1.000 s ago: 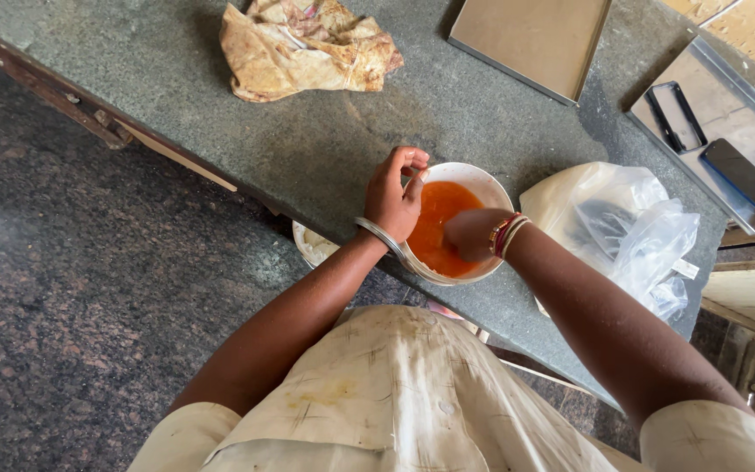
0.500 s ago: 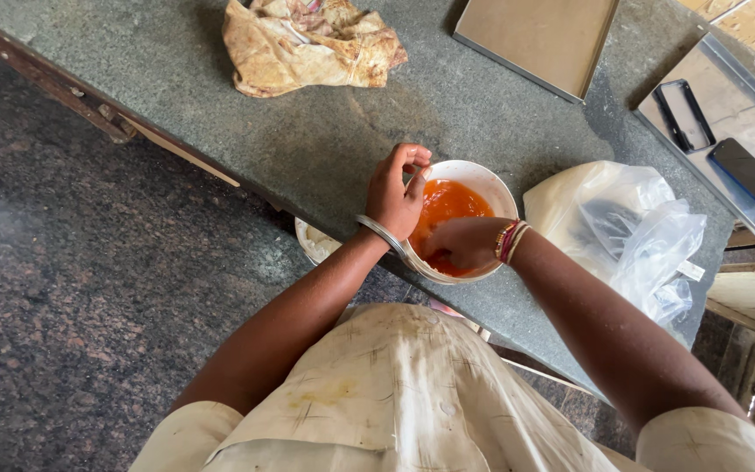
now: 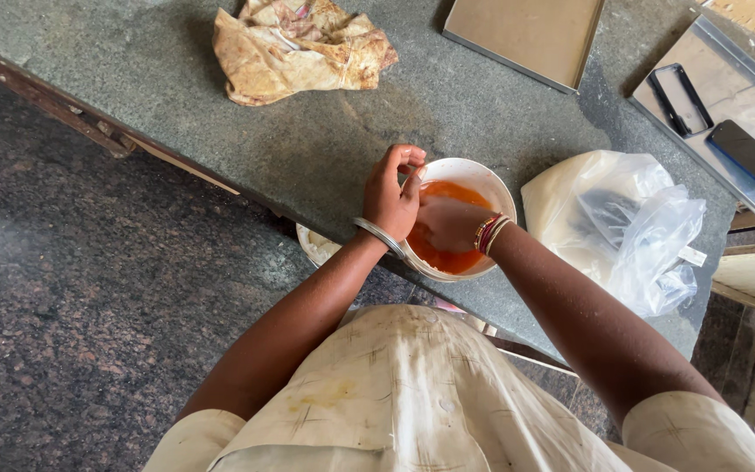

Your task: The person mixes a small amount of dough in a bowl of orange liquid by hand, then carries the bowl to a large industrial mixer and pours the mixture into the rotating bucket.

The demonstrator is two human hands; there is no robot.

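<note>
A white bowl (image 3: 482, 179) holding orange-red liquid (image 3: 460, 194) sits at the near edge of the grey stone counter (image 3: 351, 131). My left hand (image 3: 391, 197) grips the bowl's left rim, a metal bangle on the wrist. My right hand (image 3: 447, 223) is down inside the bowl in the liquid, fingers mostly hidden, with red and gold bangles on the wrist.
A crumpled tan cloth (image 3: 294, 48) lies at the counter's far side. A clear plastic bag of pale stuff (image 3: 618, 223) sits right of the bowl. A flat board (image 3: 526, 35) and a metal tray (image 3: 727, 122) with a phone (image 3: 749, 153) are beyond. Dark stone floor (image 3: 89, 306) lies left.
My right hand has shifted slightly within the bowl. The left hand keeps its hold on the rim.
</note>
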